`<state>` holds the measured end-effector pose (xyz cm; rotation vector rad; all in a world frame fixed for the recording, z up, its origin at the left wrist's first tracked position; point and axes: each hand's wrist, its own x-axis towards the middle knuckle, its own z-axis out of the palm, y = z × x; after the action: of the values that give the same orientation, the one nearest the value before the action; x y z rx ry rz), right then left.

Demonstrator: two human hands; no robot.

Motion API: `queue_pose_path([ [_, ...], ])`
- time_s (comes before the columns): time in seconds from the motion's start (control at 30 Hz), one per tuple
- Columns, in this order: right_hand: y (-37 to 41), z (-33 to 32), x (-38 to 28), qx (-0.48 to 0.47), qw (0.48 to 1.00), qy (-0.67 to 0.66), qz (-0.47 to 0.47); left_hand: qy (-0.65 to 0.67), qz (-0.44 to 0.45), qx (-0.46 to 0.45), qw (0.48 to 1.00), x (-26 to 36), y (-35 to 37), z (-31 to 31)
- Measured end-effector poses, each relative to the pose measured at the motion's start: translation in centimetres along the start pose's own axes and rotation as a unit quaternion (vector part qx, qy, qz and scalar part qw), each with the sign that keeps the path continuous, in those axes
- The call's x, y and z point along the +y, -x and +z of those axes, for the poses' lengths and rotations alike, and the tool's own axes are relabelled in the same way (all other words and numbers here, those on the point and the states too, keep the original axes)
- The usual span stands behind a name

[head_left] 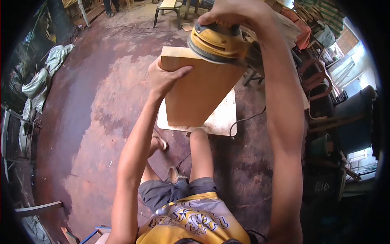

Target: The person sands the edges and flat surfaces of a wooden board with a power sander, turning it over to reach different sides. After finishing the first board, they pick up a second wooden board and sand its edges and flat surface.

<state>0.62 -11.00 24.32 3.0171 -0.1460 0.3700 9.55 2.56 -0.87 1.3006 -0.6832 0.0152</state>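
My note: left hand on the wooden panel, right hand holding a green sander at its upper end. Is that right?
Not quite: the head view shows the sander is yellow and black. The rest stands: left hand on the wooden panel, right hand holding the sander.

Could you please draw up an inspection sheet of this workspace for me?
Surface: pale board with rounded corners, under the work; the floor around it is dark red and patchily worn.
Job's things: thick wooden block stood on end; yellow and black sander at its upper end.
Left hand: grips the block's side near the top.
Right hand: on top of the sander.
Cables: dark cable curves by the board's right edge; its ends cannot be traced.
Clutter: crumpled pale sheeting at far left; dark bin and reddish chairs at right.
Surroundings: stool and another person's legs beyond.
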Motion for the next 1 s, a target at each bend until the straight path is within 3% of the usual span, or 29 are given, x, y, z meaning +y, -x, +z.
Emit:
queue_pose_path([
  [0.1,-0.9,-0.4,-1.1,0.056,0.998,0.016,-0.014,0.000,0.035,0.016,0.999,0.0,-0.4,0.1],
  [0.2,-0.7,-0.3,-2.0,0.001,1.000,0.005,0.018,0.028,-0.004,-0.001,1.000,-0.1,-0.1,-0.1],
  [0.3,-1.3,-0.2,-2.7,0.021,1.000,-0.006,0.010,0.021,-0.020,-0.001,1.000,-0.2,-0.2,-0.1],
  [0.5,-1.7,0.4,-3.9,0.118,0.986,0.001,-0.115,-0.002,0.015,0.007,1.000,-0.8,-0.5,-0.3],
  [0.57,-3.0,0.2,-4.3,0.026,0.999,-0.011,-0.026,0.033,-0.013,-0.005,0.999,-0.5,-0.3,-0.2],
  [0.83,-3.0,-0.2,-4.6,0.001,1.000,0.000,-0.008,0.023,-0.038,-0.009,0.999,-1.0,-0.2,-0.4],
  [1.0,-3.1,-0.5,-5.2,-0.001,1.000,-0.021,-0.015,0.039,0.005,-0.004,0.999,-0.7,-0.2,-0.1],
])
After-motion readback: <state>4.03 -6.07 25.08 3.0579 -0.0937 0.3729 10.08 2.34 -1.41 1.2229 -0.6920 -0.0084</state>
